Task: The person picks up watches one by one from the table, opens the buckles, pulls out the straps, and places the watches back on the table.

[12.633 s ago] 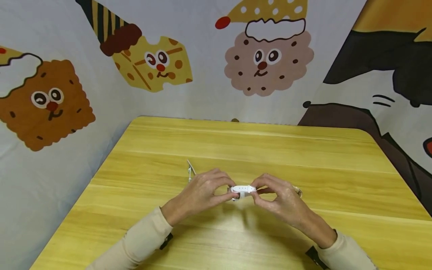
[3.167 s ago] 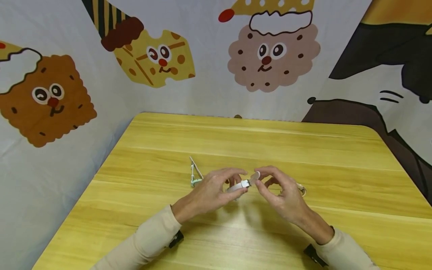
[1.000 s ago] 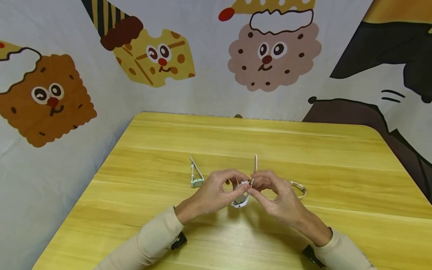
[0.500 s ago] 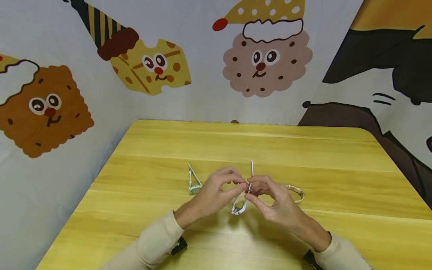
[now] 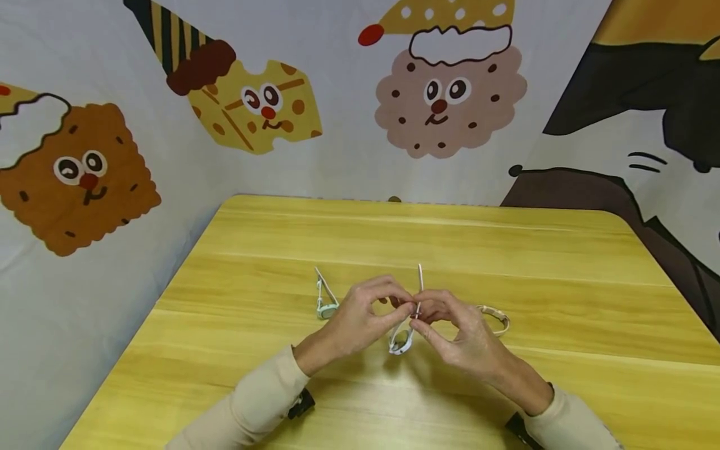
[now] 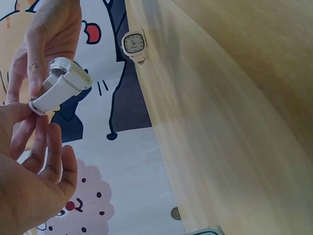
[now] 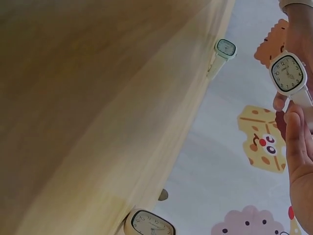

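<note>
Between my two hands hangs a white wristwatch (image 5: 401, 344), its strap bent into a loop and the square case lowest. My left hand (image 5: 360, 317) pinches the strap by the buckle with thumb and index finger. From the other side, my right hand (image 5: 467, 334) pinches the same spot; one strap end (image 5: 420, 278) sticks up past its fingertips. The buckle is mostly hidden by fingers. In the right wrist view the dial (image 7: 287, 73) faces the camera. The left wrist view shows the white strap (image 6: 56, 95) curving away from the fingertips.
A mint-green watch (image 5: 327, 310) stands on the wooden table (image 5: 270, 225) left of my hands. To their right lies a beige watch (image 5: 500, 320), partly behind my right hand. A cartoon-print cloth (image 5: 349, 169) hangs behind the table.
Earlier the strap lay across between my hands; now its end points up and the case hangs below in a loop. Over the last half second the hands have barely moved.
</note>
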Tool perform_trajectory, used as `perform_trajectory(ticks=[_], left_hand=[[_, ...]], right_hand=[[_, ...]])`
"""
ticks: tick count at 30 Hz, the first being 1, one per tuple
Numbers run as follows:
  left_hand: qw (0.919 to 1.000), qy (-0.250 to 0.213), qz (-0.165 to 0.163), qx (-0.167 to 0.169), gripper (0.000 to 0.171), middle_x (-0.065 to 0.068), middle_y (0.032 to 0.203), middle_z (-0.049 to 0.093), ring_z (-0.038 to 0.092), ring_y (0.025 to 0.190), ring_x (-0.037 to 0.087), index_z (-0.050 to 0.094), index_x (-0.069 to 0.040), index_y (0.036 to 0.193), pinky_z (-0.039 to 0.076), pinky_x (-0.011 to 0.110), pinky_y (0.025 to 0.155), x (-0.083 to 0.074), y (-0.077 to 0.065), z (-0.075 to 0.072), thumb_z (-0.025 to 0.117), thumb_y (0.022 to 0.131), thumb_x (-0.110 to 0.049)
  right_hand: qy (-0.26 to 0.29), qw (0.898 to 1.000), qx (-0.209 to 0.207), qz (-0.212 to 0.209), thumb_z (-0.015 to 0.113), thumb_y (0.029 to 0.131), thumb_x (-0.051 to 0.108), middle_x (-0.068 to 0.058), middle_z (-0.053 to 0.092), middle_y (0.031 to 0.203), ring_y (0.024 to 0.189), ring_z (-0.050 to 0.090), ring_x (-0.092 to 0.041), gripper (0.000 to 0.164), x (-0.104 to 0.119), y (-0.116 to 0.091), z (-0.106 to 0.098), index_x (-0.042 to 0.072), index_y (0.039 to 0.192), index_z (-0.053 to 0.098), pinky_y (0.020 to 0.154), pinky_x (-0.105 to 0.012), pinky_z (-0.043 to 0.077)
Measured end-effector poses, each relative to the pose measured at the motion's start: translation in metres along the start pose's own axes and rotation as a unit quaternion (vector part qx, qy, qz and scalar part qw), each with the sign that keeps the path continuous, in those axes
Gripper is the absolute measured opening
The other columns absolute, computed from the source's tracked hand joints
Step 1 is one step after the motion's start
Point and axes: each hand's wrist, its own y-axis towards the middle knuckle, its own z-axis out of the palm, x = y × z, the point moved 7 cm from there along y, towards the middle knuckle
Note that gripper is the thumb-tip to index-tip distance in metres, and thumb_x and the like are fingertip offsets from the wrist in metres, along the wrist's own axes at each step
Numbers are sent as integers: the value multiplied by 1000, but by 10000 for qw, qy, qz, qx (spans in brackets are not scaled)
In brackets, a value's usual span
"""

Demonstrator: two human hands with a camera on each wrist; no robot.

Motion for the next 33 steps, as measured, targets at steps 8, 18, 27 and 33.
perform_trajectory(ticks=[8,18,27,33], left_hand=[[9995,138,-191,195,4,-5,93,66,59,89,8,74,-7,96,55,27,80,0,2,1,73,93,-5],[9986,-102,-444,275,5,-5,91,63,58,91,9,64,-9,88,53,32,83,2,-1,3,67,89,-6],[9982,-304,-406,320,15,-1,90,63,59,90,10,60,-13,89,56,42,82,4,-5,4,69,88,-1],[9989,-204,-397,168,13,-3,95,65,60,91,11,63,-14,96,55,34,80,5,-7,-3,66,93,-2]], right_hand=[[-32,9999,120,117,66,101,22,-9,72,95,79,70,-19,37,-1,-1,1,-5,123,56,75,-27,60],[94,9997,164,185,75,86,-9,-8,73,94,78,70,-18,42,3,0,4,-5,124,56,73,-27,60],[27,9996,40,280,75,77,-19,-8,71,91,78,70,-19,50,2,-2,2,-7,122,56,76,-28,60],[-9,9996,7,278,75,79,-18,-8,71,91,78,70,-19,49,1,-2,-1,-6,123,56,75,-27,60]])
